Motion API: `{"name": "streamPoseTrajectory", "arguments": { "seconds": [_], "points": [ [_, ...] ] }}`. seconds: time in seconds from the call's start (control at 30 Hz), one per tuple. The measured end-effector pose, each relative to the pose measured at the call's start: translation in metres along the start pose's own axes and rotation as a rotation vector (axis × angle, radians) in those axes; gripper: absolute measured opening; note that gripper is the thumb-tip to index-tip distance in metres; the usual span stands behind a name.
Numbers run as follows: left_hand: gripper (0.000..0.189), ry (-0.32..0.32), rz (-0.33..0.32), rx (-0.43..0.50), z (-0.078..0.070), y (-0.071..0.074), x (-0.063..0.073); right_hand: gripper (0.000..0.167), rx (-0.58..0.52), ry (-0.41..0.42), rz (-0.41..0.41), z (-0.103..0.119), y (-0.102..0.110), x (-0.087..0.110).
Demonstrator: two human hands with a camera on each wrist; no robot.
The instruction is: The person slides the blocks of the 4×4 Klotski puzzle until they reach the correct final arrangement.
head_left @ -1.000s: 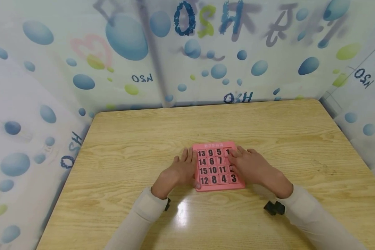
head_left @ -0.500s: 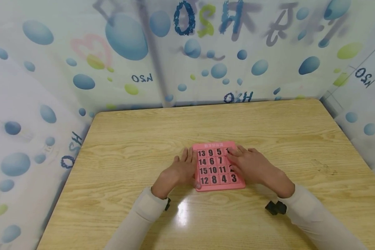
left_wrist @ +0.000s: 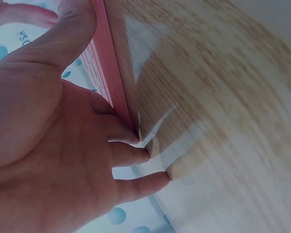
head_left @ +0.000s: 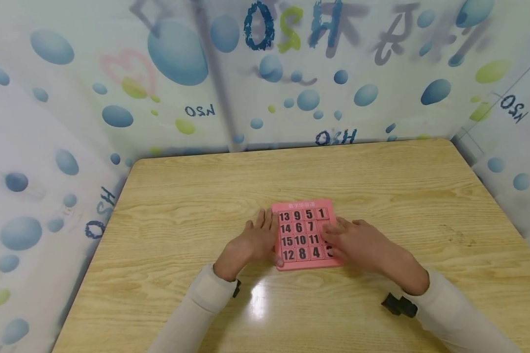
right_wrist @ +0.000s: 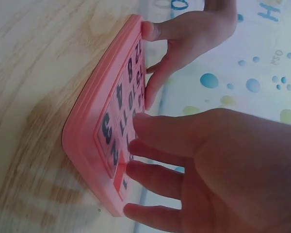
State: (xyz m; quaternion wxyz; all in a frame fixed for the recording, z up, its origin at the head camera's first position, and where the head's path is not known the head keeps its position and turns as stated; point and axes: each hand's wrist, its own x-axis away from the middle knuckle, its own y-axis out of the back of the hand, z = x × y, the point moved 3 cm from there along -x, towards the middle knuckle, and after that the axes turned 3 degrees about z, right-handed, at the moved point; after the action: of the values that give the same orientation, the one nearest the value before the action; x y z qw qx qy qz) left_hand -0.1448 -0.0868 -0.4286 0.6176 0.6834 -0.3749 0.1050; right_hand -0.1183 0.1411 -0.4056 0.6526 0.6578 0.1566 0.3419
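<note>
A pink number slide puzzle (head_left: 310, 265) lies flat on the table, its square tiles printed with black numbers. Along its left edge my left hand (head_left: 257, 241) rests with fingers straight, thumb at the lower left corner; in the left wrist view the fingertips touch the tabletop. My right hand (head_left: 359, 245) reaches over the right column, fingers spread and slightly bent, hiding part of that column. The tile numbered 1 (head_left: 321, 213) shows at the top right. In the right wrist view a bare red slot (right_wrist: 120, 175) separates it from the tile numbered 2 (right_wrist: 113, 156).
The wood-grain table (head_left: 194, 196) reaches to a white wall covering (head_left: 357, 59) with blue and green dots at the back and sides. Black wrist devices (head_left: 399, 305) sit under the sleeves. Light glares off the tabletop near the front.
My right hand has drawn down and slightly right over the puzzle, uncovering the tile numbered 1 and covering more of the 3. My left hand has stayed in place.
</note>
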Motion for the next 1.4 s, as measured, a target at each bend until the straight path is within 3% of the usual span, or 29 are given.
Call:
{"name": "streamPoseTrajectory", "arguments": {
  "seconds": [0.43, 1.4],
  "points": [
    [0.119, 0.000, -0.004, -0.016, 0.000, 0.000, 0.000, 0.041, -0.019, -0.008, 0.082, 0.009, 0.002, 0.010],
    [0.119, -0.023, -0.018, -0.016, 0.001, 0.001, 0.002, 0.043, -0.007, -0.057, 0.019, 0.000, -0.002, -0.003]
  ]
}}
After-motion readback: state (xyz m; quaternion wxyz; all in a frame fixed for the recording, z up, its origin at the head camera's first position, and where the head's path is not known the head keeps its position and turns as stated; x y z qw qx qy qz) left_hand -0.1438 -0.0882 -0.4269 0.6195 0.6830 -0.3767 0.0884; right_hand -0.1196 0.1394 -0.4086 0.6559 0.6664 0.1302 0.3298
